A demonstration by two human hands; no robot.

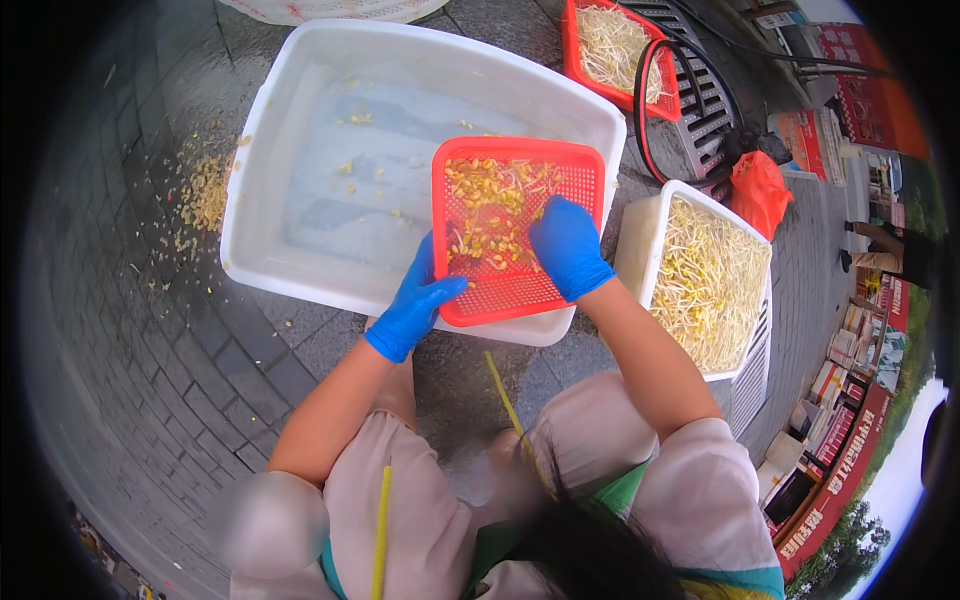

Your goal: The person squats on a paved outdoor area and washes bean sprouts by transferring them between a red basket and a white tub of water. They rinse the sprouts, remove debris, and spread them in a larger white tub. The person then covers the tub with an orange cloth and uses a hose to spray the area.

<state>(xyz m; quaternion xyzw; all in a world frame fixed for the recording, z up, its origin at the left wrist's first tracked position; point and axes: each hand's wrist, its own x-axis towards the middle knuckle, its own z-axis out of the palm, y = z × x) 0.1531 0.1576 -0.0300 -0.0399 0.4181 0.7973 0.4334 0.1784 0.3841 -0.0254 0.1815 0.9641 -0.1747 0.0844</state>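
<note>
Both my hands wear blue gloves. My left hand [420,300] grips the lower left rim of a red perforated plastic basket [517,294], its thumb over the edge. The basket is held over the right part of a large white plastic tub [300,281]. Inside the basket lie yellow bean heads and short sprouts [487,199]. My right hand [568,247] reaches into the basket at its right side, the fingers curled down and largely hidden; whether they hold sprouts I cannot tell. Shallow water with a few loose bean bits [360,118] covers the tub's floor.
A white bin [652,247] heaped with bean sprouts [709,285] stands at the right. Beyond it are a red plastic bag [759,191], a black hose [645,112] and a red basket [574,56] of sprouts. Bean scraps [204,191] lie on the paving left of the tub.
</note>
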